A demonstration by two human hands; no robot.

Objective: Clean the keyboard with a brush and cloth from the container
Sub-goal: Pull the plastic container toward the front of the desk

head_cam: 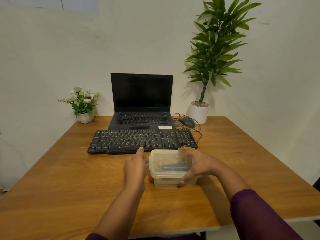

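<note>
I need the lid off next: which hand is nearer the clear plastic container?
Right. The right hand already wraps the right side of the clear plastic lidded container, fingers on its rim and wall. The left hand sits open just beside its left edge; contact unclear.

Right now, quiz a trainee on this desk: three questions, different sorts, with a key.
1. True or false: the lid is off the container.
2. Which hand grips the container's side: left hand or right hand?
3. What lies directly behind the keyboard: A) mouse B) laptop C) flower pot?

Key: 1 false; 2 right hand, the left is open beside it; 3 B.
</note>
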